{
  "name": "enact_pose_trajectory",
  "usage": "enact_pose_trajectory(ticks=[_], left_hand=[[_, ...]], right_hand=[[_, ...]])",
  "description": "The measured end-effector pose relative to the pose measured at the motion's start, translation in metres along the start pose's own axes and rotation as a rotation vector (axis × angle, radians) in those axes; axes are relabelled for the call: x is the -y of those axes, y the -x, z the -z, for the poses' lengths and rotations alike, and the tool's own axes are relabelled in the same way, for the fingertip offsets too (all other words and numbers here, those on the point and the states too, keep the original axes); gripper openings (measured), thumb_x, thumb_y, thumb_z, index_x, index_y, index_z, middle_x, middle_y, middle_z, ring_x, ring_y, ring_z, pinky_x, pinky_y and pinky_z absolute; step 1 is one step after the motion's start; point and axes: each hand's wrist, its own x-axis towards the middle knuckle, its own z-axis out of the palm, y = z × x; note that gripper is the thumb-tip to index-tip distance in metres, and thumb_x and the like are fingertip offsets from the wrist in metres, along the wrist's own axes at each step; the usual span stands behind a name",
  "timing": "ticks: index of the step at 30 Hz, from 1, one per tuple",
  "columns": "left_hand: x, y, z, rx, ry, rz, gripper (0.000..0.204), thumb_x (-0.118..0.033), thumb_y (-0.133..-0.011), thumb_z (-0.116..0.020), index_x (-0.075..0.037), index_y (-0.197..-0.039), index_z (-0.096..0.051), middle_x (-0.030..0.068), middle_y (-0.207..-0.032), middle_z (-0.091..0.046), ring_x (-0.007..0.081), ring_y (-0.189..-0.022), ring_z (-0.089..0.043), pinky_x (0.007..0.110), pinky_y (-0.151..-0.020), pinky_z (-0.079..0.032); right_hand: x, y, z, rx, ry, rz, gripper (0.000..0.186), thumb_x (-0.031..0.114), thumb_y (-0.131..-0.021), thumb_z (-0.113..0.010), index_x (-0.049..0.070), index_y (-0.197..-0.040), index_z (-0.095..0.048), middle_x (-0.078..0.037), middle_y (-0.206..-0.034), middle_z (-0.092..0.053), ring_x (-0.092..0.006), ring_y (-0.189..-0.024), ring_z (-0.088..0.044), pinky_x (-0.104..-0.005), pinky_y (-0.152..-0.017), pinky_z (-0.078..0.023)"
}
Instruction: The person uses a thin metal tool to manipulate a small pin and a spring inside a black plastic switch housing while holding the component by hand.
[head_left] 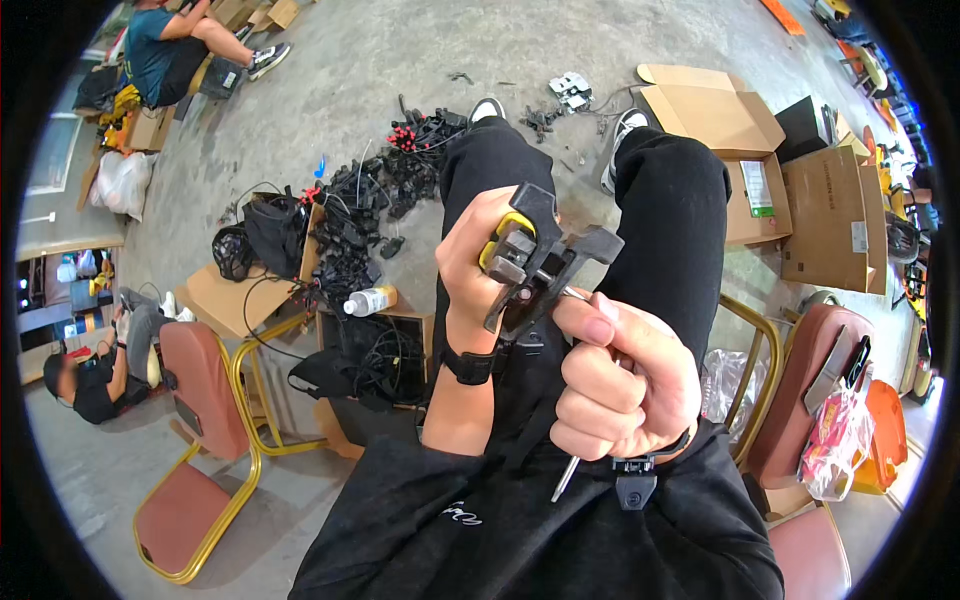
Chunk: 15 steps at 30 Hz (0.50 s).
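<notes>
In front of my lap, my left hand (472, 250) is closed around a black plastic clamp-like part (545, 285) with a yellow piece and a grey metal block on its near side. My right hand (625, 385) is closed just to the right of it. A thin metal screwdriver shaft (565, 480) passes through that fist, its tip pointing down toward my lap. The shaft's middle is hidden by the fingers. Between my right thumb and the black part, a short silver bit shows; I cannot tell whether it belongs to the same tool.
Black parts and cables (355, 215) lie heaped on the floor to the left, near a plastic bottle (371, 300). Open cardboard boxes (835, 215) stand at the right. Chairs (205, 390) flank me, and a bag (835, 440) lies on the right one. Two people sit at the left.
</notes>
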Motion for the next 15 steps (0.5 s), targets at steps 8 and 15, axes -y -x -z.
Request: enact_pose_trajectory(ticks=[8, 15], left_hand=[[0.037, 0.033, -0.001, -0.071, 0.189, 0.215, 0.022, 0.001, -0.062, -0.068, -0.001, -0.080, -0.055, 0.0110, -0.079, -0.062, 0.0195, -0.068, -0.061, 0.026, -0.062, -0.048], [0.015, 0.018, 0.005, 0.000, 0.029, 0.203, 0.023, -0.001, -0.062, -0.069, 0.000, -0.080, -0.054, 0.0113, -0.079, -0.062, 0.0193, -0.069, -0.061, 0.027, -0.063, -0.048]], right_hand=[[-0.009, -0.010, 0.002, -0.071, 0.431, 0.198, 0.024, 0.026, -0.098, -0.031, 0.008, -0.086, -0.038, 0.004, -0.050, -0.024, -0.0077, -0.040, -0.022, -0.0262, -0.042, -0.022], [-0.009, -0.015, 0.014, -0.399, 1.294, 0.594, 0.014, 0.008, -0.091, -0.043, -0.002, -0.085, -0.051, -0.002, -0.052, -0.040, -0.0106, -0.041, -0.033, -0.0233, -0.043, -0.026]])
